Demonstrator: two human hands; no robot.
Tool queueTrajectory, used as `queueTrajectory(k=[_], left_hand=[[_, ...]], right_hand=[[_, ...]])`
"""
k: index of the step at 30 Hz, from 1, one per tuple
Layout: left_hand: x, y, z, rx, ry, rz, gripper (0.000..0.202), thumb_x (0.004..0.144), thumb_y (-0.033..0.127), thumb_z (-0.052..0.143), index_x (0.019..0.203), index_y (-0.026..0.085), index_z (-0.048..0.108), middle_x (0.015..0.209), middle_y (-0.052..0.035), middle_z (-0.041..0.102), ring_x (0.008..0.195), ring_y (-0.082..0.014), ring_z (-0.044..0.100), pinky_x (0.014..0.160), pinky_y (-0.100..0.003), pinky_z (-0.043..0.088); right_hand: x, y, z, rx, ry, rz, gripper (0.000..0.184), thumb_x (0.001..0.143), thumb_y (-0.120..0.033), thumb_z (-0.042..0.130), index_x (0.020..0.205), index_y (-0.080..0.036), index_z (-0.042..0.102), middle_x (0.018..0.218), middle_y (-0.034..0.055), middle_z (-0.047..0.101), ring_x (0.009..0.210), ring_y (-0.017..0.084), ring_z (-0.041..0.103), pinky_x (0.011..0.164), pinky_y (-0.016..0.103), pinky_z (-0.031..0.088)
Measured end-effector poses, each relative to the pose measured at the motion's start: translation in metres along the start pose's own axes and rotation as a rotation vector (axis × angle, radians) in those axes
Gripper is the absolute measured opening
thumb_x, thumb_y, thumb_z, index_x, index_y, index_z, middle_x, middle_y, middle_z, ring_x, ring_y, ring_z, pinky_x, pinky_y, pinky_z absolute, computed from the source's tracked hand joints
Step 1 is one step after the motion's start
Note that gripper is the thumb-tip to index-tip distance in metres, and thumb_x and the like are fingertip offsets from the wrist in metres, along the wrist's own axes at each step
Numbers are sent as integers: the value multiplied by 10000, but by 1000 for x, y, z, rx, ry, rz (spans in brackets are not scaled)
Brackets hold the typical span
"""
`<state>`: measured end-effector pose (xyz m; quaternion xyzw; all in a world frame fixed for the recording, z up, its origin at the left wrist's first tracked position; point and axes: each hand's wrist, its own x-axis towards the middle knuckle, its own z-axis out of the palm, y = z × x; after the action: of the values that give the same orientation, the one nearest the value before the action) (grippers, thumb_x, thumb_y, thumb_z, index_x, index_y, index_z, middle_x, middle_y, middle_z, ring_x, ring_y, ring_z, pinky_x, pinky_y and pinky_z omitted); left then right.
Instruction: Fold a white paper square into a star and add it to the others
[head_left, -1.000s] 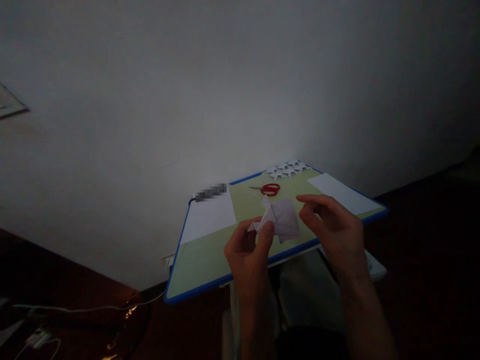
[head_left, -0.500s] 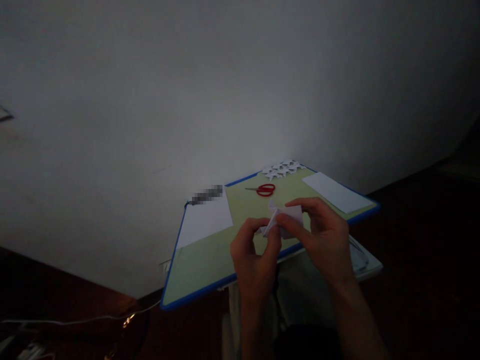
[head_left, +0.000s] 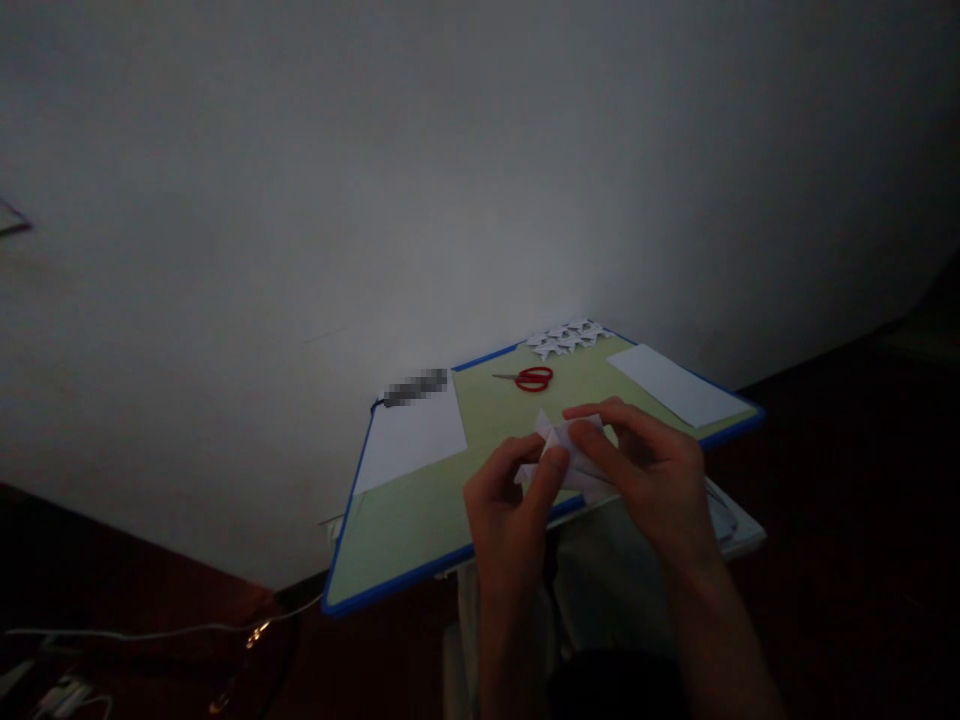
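Note:
A small piece of folded white paper [head_left: 576, 466] is held up above the near edge of the table, with pointed corners sticking out at its left side. My left hand [head_left: 511, 497] pinches its left part between thumb and fingers. My right hand [head_left: 649, 470] grips the right part, thumb pressed on the near face and index finger along the top edge. Fingers cover much of the paper, so its full shape is hidden. Beyond the hands lie red-handled scissors [head_left: 533, 379], blades pointing left.
Several small folded white paper pieces [head_left: 568, 338] sit at the back of the blue-edged green table [head_left: 405, 535]. White sheets lie at the left [head_left: 411, 440] and right [head_left: 679, 385]. A blurred-out object [head_left: 415, 387] rests on the left sheet. A wall [head_left: 405, 200] rises behind.
Both thumbs have shifted on the folded paper, and its right part now looks bent or opened out lower down, where it was a flat square. The table things have stayed put.

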<state>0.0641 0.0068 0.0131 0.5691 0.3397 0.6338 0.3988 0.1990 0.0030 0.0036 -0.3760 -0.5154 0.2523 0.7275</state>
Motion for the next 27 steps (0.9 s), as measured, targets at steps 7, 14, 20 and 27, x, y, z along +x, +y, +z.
queueTrajectory(k=[7, 14, 20, 27], left_hand=[[-2, -3, -4, 242, 1, 169, 116, 915, 288, 815, 829, 213, 798, 749, 11, 719, 714, -148, 631, 691, -263, 475], [0, -6, -3, 293, 41, 219, 77, 927, 256, 802, 857, 224, 799, 769, 31, 733, 716, -135, 648, 692, -252, 475], [-3, -9, 2, 281, 156, 208, 78, 918, 278, 814, 863, 223, 816, 781, 23, 763, 726, -145, 684, 700, -255, 500], [-8, -7, 18, 281, 302, 213, 96, 907, 313, 824, 869, 226, 835, 790, 12, 793, 726, -154, 719, 707, -255, 549]], right_hand=[[2, -2, -3, -185, -34, -128, 50, 944, -261, 779, 903, -264, 751, 877, -10, 739, 857, 202, 670, 802, 339, 486], [4, -2, -1, -379, 9, -349, 39, 1003, -231, 705, 1010, -249, 739, 933, 14, 760, 896, 222, 679, 841, 400, 489], [3, 2, -1, -339, 56, -392, 146, 927, -178, 817, 1032, -253, 748, 940, 7, 738, 911, 212, 664, 828, 386, 521], [2, -2, 3, -391, 70, -642, 344, 929, -44, 756, 1151, -302, 808, 939, 32, 697, 930, 221, 609, 833, 408, 504]])
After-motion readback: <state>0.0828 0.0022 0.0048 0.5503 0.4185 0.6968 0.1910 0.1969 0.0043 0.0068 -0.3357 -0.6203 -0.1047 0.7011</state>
